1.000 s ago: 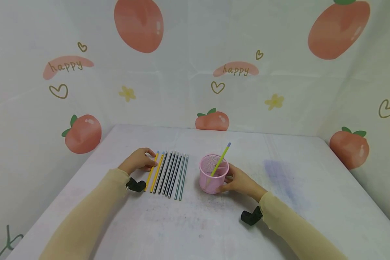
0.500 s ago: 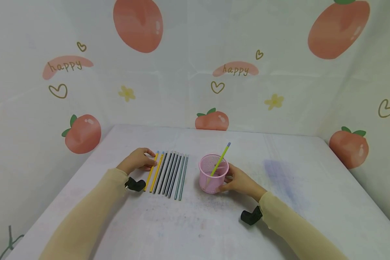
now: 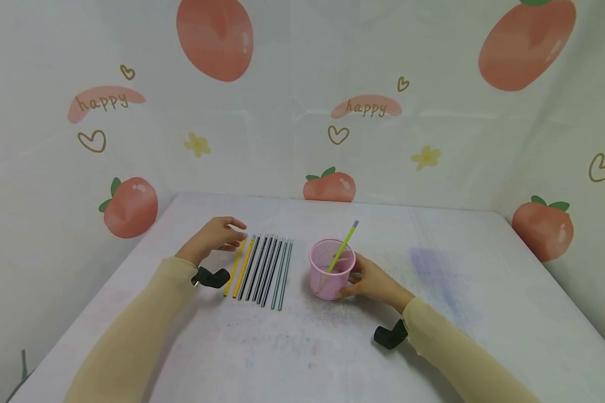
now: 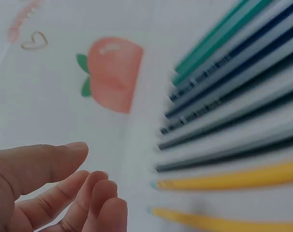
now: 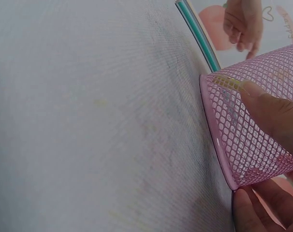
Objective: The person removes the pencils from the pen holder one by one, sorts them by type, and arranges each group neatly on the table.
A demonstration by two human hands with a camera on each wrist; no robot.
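Note:
My left hand point(image 3: 213, 238) hovers by the far ends of two yellow pencils point(image 3: 234, 268), thumb and fingers apart and loosely bent. Nothing is between its fingertips in the left wrist view, where the yellow pencils point(image 4: 228, 180) lie to their right. To the right of the yellow pair, several dark pencils point(image 3: 261, 271) and two green pencils point(image 3: 284, 274) lie in a row. My right hand point(image 3: 375, 282) grips a pink mesh pencil holder point(image 3: 319, 284) from its right side. One lime-yellow pencil point(image 3: 345, 244) leans inside, its blue-tipped end above the rim.
A white table point(image 3: 292, 358) bears everything and ends at a cloth backdrop point(image 3: 262, 151) printed with peaches. A black wrist mount point(image 3: 213, 277) sits on the left wrist and another black mount point(image 3: 390, 336) on the right, close to the tabletop.
My left hand was at the leftmost yellow pencil's upper part; it has risen slightly and moved away toward the far ends, leaving the pencil lying. The right hand and holder have stayed put.

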